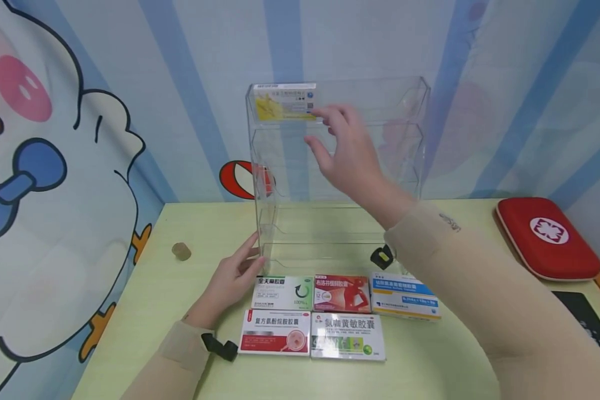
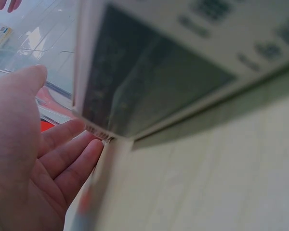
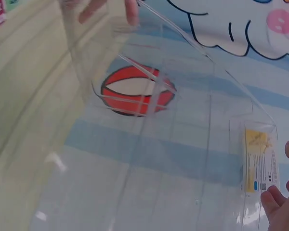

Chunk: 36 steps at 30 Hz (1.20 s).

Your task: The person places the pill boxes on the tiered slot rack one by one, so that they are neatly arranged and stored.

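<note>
A clear plastic tiered rack (image 1: 340, 100) stands upright on the table. A white-and-yellow medicine box (image 1: 285, 101) sits in its top tier at the left end. My right hand (image 1: 347, 147) is raised in front of that tier, fingers spread and an index fingertip at the box's right end; whether it touches is unclear. My left hand (image 1: 232, 286) rests at the rack's lower left side, its fingers fairly straight in the left wrist view. Near it lie a green-and-white box (image 1: 282, 293) and a red-and-white box (image 1: 275, 332).
Beside those boxes lie a red box (image 1: 341, 293), a blue-and-white box (image 1: 405, 296) and a white-and-green box (image 1: 347, 337). A red zip case (image 1: 547, 238) and a dark flat object (image 1: 587, 322) are at the right. A small cork-coloured cylinder (image 1: 181, 251) stands left.
</note>
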{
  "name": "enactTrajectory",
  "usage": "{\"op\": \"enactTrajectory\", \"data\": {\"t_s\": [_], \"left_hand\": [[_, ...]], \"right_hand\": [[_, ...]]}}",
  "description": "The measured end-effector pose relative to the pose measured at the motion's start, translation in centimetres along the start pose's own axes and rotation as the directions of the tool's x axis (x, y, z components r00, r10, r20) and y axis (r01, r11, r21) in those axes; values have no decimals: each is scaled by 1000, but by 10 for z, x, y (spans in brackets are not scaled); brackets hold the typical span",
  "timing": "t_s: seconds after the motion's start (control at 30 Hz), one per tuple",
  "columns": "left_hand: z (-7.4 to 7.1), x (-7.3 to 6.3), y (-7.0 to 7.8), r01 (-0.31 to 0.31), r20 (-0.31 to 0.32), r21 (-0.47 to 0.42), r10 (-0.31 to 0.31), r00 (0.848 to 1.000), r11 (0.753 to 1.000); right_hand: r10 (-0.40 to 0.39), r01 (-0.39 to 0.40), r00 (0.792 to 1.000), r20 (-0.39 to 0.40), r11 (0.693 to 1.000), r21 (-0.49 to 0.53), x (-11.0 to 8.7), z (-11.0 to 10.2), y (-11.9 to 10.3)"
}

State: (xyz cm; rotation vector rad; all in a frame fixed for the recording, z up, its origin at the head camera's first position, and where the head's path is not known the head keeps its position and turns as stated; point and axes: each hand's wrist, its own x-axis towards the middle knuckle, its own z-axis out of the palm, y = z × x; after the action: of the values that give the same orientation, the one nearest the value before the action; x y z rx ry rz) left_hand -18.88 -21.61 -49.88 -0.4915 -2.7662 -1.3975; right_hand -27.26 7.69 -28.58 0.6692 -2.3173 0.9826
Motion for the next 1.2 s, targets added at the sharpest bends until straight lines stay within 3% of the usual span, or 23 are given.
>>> {"op": "enactTrajectory", "data": {"t_s": [0.27, 0.5, 0.7, 1.03, 1.13, 1.2], "left_hand": [[0, 0, -3, 15, -6, 11, -15, 1000, 1000], [1, -1, -4, 28, -9, 22, -28, 1000, 999], [2, -1, -3, 41, -8, 20, -41, 999, 999], [3, 0, -1, 36, -8, 26, -36, 999, 999], [3, 1, -1, 31, -8, 26, -31, 1000, 999], [3, 0, -2, 29, -10, 25, -29, 1000, 999]], "right_hand": [[-132, 140, 981, 143, 989, -47, -71, 4, 1], [-128, 144, 964, 231, 988, -53, -126, -2, 6], [-44, 78, 938, 344, 993, -86, -173, -9, 13], [170, -78, 834, 524, 978, -193, -242, -19, 15], [172, -62, 831, 528, 974, -218, -262, -19, 17], [154, -39, 843, 515, 973, -226, -273, -20, 19]]}}
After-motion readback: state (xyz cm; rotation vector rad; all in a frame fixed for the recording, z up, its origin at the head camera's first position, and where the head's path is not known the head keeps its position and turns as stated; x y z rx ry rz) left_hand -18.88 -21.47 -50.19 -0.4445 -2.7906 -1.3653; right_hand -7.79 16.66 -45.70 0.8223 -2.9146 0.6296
